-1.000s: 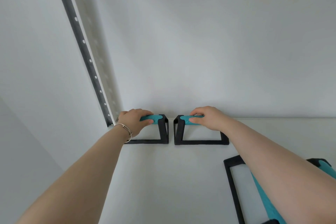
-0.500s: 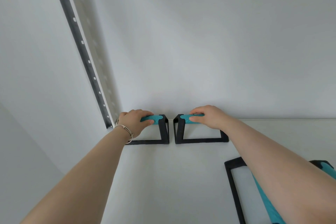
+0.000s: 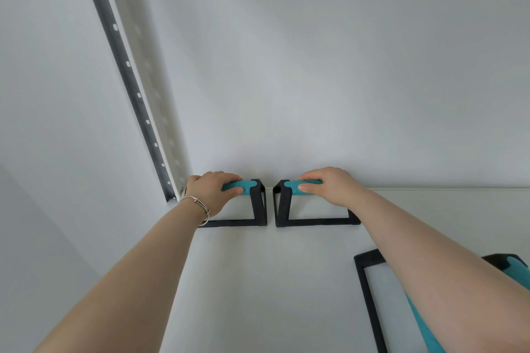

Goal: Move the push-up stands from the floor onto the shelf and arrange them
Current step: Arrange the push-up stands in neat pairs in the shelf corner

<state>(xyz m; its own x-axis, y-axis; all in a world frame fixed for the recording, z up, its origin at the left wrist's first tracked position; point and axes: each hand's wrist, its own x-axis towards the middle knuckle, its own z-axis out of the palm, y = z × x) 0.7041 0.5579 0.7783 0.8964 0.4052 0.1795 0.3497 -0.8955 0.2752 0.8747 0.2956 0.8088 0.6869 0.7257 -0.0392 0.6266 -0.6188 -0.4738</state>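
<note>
Your left hand [image 3: 213, 191] was closed on the teal grip of the left black-framed push-up stand [image 3: 252, 209]; your right hand [image 3: 329, 188] was closed on its twin [image 3: 282, 206]. Both sat on the white shelf [image 3: 258, 281] at 12 o'clock, against the wall, just apart. A third stand [image 3: 365, 289] lay at 4 o'clock. Best bet: square the bases parallel, keep the gap even, release straight up.
</note>
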